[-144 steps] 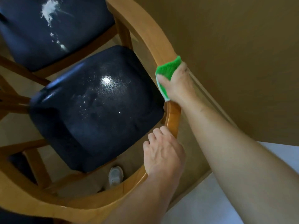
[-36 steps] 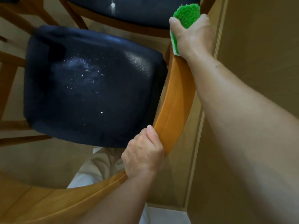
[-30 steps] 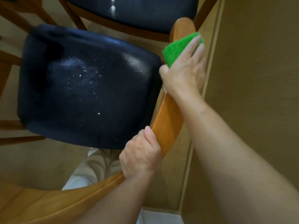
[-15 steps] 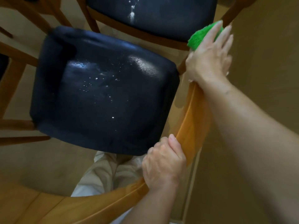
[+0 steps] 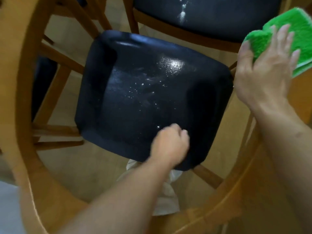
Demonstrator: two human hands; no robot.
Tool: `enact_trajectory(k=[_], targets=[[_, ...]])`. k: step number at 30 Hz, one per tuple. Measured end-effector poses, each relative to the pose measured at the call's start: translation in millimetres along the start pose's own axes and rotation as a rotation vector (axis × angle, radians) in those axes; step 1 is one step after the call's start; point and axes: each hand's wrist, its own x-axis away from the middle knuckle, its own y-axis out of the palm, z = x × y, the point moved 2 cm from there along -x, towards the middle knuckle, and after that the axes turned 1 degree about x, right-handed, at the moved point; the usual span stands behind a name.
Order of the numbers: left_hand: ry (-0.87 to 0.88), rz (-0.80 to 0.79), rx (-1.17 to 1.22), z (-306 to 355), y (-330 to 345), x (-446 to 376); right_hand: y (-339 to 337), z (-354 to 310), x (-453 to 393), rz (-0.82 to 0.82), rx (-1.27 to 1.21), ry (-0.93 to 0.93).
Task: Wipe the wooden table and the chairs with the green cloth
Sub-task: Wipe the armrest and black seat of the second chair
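Observation:
A wooden chair (image 5: 22,115) with a black seat (image 5: 143,98) fills the view; the seat carries white specks and smears. My right hand (image 5: 266,70) is raised at the right, off the chair's rail, and pinches the folded green cloth (image 5: 287,36) between thumb and fingers. My left hand (image 5: 170,146) hovers over the seat's near edge with its fingers curled, holding nothing, and is blurred by motion.
A second chair's black seat (image 5: 219,16) lies at the top, with a white spill (image 5: 182,14) on it. The near chair's curved rail (image 5: 236,200) runs along the lower right. My light trouser leg (image 5: 167,195) shows under the seat, above the beige floor (image 5: 70,98).
My left hand has let go of the chair's rail and moved over the seat's near edge. My right hand has lifted the green cloth off the rail, up and to the right.

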Motion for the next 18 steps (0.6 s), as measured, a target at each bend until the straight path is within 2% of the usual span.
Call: enact_trajectory(k=[2, 3, 4, 7, 9, 10, 12, 18], targets=[[-0.081, 0.159, -0.19, -35, -47, -34, 15, -12, -2, -0.041, -0.035, 0.008], [-0.151, 0.187, -0.266, -51, -71, -47, 29, -17, -4, -0.116, -0.059, 0.024], [-0.247, 0.172, -0.332, -68, -92, -59, 47, -22, -5, -0.241, -0.081, 0.039], [-0.5, -0.012, -0.562, -112, -139, -80, 117, -32, 15, -0.741, -0.007, 0.016], [-0.547, -0.094, -0.698, -136, -147, -91, 155, -33, 38, -0.908, 0.094, -0.016], [-0.546, -0.127, -0.74, -145, -144, -95, 167, -32, 46, -0.909, 0.113, -0.014], [-0.546, -0.18, -0.761, -156, -132, -103, 175, -32, 53, -0.808, 0.069, 0.034], [-0.577, -0.168, -0.588, -172, -111, -108, 197, -43, 36, -0.467, 0.181, 0.107]])
